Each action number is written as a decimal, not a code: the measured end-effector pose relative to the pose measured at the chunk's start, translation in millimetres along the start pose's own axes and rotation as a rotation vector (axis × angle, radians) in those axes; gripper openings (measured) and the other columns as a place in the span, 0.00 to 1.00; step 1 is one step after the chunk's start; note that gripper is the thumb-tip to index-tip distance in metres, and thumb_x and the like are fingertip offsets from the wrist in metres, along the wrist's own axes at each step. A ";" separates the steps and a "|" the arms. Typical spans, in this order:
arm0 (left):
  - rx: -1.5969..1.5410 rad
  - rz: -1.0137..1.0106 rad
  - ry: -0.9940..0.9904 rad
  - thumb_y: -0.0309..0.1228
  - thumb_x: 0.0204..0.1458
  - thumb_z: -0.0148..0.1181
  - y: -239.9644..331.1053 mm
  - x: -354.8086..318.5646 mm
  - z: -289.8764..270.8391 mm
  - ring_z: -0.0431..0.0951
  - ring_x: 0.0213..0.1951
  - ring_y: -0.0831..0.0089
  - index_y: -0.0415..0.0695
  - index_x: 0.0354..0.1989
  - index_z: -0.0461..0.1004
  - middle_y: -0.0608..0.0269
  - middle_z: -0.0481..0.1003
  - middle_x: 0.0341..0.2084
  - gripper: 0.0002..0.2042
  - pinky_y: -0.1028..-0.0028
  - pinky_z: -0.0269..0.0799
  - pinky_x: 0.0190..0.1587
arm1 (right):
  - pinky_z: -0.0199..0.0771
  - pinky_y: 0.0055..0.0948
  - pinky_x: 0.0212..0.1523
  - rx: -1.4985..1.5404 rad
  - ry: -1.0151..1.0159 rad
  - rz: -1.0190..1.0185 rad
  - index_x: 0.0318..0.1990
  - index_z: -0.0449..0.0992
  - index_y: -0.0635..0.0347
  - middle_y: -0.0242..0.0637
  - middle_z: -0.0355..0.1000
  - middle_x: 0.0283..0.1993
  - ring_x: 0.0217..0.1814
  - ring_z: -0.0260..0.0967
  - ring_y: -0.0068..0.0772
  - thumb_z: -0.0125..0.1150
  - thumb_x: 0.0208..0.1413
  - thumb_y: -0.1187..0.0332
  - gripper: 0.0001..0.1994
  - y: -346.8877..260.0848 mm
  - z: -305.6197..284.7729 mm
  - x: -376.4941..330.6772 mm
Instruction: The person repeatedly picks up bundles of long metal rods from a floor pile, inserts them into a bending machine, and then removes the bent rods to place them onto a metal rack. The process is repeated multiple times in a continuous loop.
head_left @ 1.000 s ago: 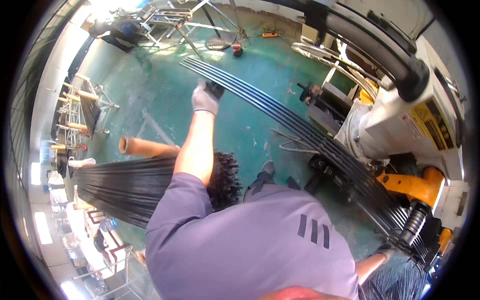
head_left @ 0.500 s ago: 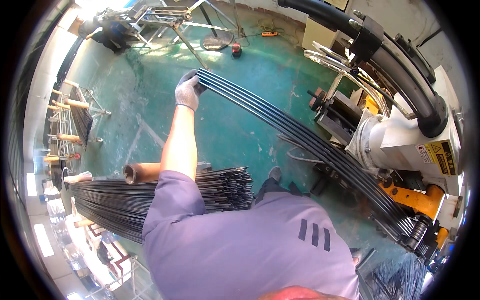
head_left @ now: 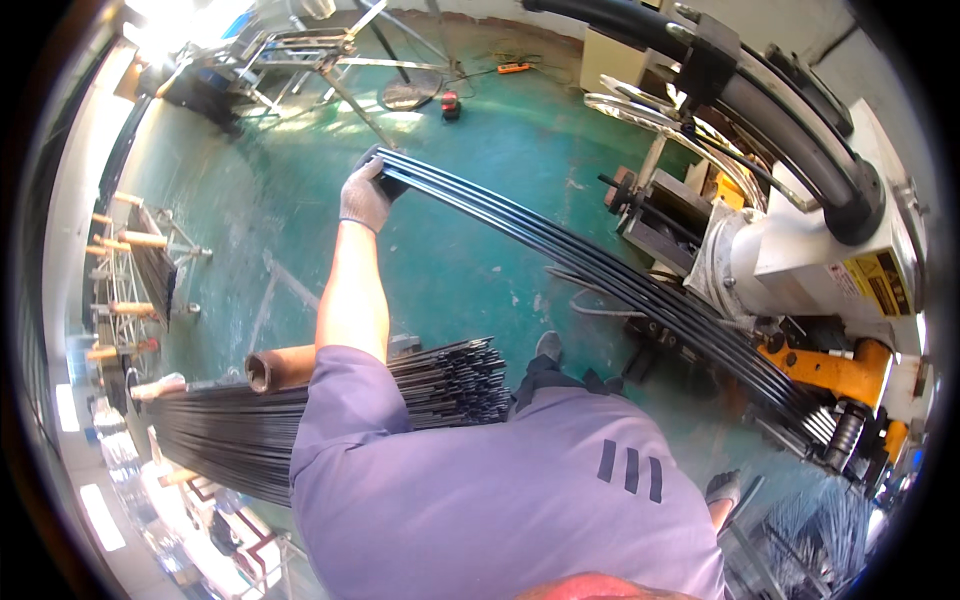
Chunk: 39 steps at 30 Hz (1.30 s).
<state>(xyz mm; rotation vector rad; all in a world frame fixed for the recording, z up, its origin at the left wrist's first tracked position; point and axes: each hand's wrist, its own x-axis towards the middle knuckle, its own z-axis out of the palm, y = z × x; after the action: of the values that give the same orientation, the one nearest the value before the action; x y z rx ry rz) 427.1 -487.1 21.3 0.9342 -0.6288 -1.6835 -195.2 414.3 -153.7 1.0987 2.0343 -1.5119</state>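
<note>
My left hand (head_left: pixel 366 195), in a pale work glove, is closed round the end of several long, dark metal rods (head_left: pixel 560 240). They lie side by side in a flat row. From my grip the rods slant down to the right, where their other ends reach a machine's orange arm and coil spring (head_left: pixel 852 432). Low at my right side, mostly behind my body, a grey glove on my right hand (head_left: pixel 724 488) shows with a bit of bare wrist. Its fingers are too small and hidden to read.
A large stack of dark rods (head_left: pixel 440 385) lies to my left beside a brown tube (head_left: pixel 280 368). The white machine (head_left: pixel 800 245) with a thick black arm stands right. Racks (head_left: pixel 135 240) line the left. More thin rods (head_left: pixel 815 530) lie lower right. Cables cross the green floor.
My left hand has moved slightly left and down with the rod ends still in it. The far ends have shifted a little at the orange arm. More of my right hand shows.
</note>
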 end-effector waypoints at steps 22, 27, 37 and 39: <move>-0.038 -0.275 0.334 0.50 0.77 0.44 -238.7 -162.0 59.0 0.71 0.72 0.40 0.34 0.74 0.63 0.40 0.71 0.72 0.31 0.42 0.66 0.75 | 0.83 0.37 0.30 -0.062 -0.163 0.010 0.58 0.78 0.61 0.39 0.79 0.36 0.30 0.79 0.37 0.69 0.71 0.56 0.19 -16.5 -7.2 32.0; -1.235 -1.041 1.105 0.45 0.72 0.50 -434.7 -296.4 144.2 0.75 0.68 0.48 0.42 0.59 0.75 0.50 0.78 0.64 0.20 0.48 0.71 0.70 | 0.83 0.38 0.31 -0.320 -0.208 0.042 0.52 0.81 0.66 0.39 0.79 0.35 0.29 0.78 0.35 0.70 0.70 0.56 0.19 -26.8 -49.7 107.9; -2.585 -1.320 2.332 0.33 0.59 0.61 -550.0 -387.6 266.2 0.81 0.57 0.53 0.52 0.48 0.83 0.56 0.82 0.54 0.11 0.53 0.77 0.61 | 0.80 0.35 0.31 -0.306 -0.193 -0.072 0.53 0.82 0.67 0.36 0.78 0.34 0.28 0.76 0.31 0.70 0.69 0.58 0.18 -92.0 -116.5 180.6; -2.590 -1.386 2.322 0.31 0.55 0.63 -568.8 -365.8 270.1 0.81 0.58 0.48 0.48 0.50 0.83 0.51 0.82 0.54 0.14 0.54 0.78 0.61 | 0.77 0.36 0.30 -0.176 -0.148 -0.052 0.50 0.83 0.64 0.36 0.78 0.32 0.27 0.75 0.32 0.69 0.70 0.58 0.16 -89.6 -128.0 182.1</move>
<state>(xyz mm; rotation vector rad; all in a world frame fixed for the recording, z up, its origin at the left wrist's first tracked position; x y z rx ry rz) -56.2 20.7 -175.9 -0.1407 -3.1440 -0.2524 -358.8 588.2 -178.4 0.8473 2.0618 -1.3642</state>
